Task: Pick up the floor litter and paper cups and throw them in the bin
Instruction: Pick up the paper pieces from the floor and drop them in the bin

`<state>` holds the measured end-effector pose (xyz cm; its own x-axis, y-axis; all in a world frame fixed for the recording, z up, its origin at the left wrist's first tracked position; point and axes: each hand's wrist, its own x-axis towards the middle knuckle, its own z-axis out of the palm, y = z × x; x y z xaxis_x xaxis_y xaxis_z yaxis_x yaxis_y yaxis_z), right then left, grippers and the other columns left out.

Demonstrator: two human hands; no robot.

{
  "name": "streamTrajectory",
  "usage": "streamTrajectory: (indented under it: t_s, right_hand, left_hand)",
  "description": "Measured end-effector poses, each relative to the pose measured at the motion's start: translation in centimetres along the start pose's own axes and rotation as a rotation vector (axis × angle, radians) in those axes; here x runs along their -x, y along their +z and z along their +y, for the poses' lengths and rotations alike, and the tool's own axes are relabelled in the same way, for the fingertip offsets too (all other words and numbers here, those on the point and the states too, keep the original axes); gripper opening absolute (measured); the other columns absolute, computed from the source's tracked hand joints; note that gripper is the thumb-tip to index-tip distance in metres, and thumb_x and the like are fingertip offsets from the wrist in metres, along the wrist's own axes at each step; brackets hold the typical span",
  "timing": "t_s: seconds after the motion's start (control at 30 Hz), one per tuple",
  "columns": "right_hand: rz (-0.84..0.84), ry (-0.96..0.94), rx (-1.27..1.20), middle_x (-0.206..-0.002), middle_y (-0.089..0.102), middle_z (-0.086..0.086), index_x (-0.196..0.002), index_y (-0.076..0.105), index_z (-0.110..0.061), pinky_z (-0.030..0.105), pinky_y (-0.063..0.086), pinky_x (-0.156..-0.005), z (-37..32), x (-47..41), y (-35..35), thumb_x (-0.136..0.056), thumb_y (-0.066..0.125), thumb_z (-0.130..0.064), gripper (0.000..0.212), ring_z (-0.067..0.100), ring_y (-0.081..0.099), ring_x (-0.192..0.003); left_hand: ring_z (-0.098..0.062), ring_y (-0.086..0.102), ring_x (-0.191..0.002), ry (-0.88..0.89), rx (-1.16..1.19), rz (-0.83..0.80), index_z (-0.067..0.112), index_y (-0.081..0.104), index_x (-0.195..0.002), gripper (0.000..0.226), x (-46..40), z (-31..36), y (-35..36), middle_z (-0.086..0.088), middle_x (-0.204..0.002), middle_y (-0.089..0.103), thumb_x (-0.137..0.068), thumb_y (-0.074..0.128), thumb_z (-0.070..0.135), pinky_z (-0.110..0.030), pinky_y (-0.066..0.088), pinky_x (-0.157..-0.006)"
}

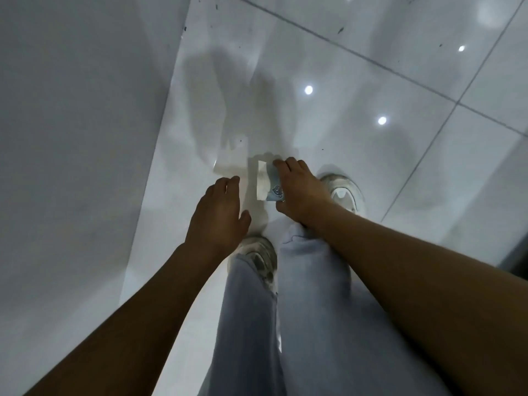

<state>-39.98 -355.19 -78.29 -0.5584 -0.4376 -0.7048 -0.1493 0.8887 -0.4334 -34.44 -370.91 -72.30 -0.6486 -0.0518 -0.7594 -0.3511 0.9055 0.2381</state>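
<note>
Bare forearms [400, 252], no sleeves; pale blue-grey trousers [308, 295]; scuffed white trainers [258, 257], laces probably grey.

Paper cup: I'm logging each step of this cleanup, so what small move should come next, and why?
Probably lift the paper cup off the floor: the right hand already grips it low by the shoes, while the left hand hovers open beside it. No bin is in view.
</note>
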Motion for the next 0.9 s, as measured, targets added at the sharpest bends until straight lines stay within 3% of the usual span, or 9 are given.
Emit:
streamTrajectory:
  t_s: [0.23,0.4,0.57,0.73,0.9]
  right_hand:
    - [0.106,-0.023,-0.165,-0.127,0.049,0.010,-0.139,0.038,-0.008,0.036,0.049,-0.086,-3.6,9.1,-8.6,-0.072,0.077,-0.017,0.078,0.025,0.046,-0.115]
    - [0.144,0.012,-0.184,-0.134,0.050,0.004,-0.138,0.040,-0.015,0.031,0.043,-0.104,-6.0,15.7,-15.9,-0.080,0.074,-0.033,0.070,0.018,0.048,-0.122]
    - [0.167,0.090,-0.279,-0.134,0.048,0.001,-0.139,0.037,-0.017,0.028,0.042,-0.098,-7.0,20.5,-23.5,-0.077,0.076,-0.031,0.074,0.017,0.045,-0.121]
    - [0.212,0.042,-0.348,-0.127,0.051,0.005,-0.138,0.039,-0.010,0.024,0.037,-0.092,-6.0,22.6,-30.9,-0.081,0.072,-0.023,0.067,0.019,0.044,-0.113]
    - [0.155,0.059,-0.418,-0.136,0.044,0.002,-0.145,0.031,-0.012,0.027,0.041,-0.099,-3.5,22.7,-36.3,-0.081,0.072,-0.024,0.077,0.018,0.039,-0.124]
  left_hand:
    - [-0.025,0.021,-0.144,0.114,-0.117,0.050,0.013,0.011,-0.151,0.089,5.6,6.6,-6.5,-0.009,-0.158,0.017,-0.085,0.069,0.027,-0.032,0.023,-0.115]
    - [-0.026,0.014,-0.146,0.242,-0.256,0.044,0.015,0.003,-0.152,0.101,10.1,12.0,-13.6,-0.008,-0.160,0.008,-0.082,0.073,0.031,-0.033,0.018,-0.116]
    - [-0.023,0.004,-0.148,0.321,-0.307,0.037,0.016,0.002,-0.152,0.100,12.2,18.1,-19.9,-0.004,-0.160,0.005,-0.082,0.072,0.029,-0.035,0.009,-0.119]
    - [-0.019,0.007,-0.148,0.458,-0.378,0.055,0.014,0.006,-0.152,0.082,12.5,23.2,-24.6,-0.002,-0.160,0.012,-0.091,0.059,0.026,-0.034,0.006,-0.121]
    - [-0.018,0.025,-0.140,0.456,-0.447,0.065,0.016,0.016,-0.151,0.081,10.3,27.3,-28.4,0.000,-0.150,0.032,-0.087,0.063,0.034,-0.029,0.014,-0.119]
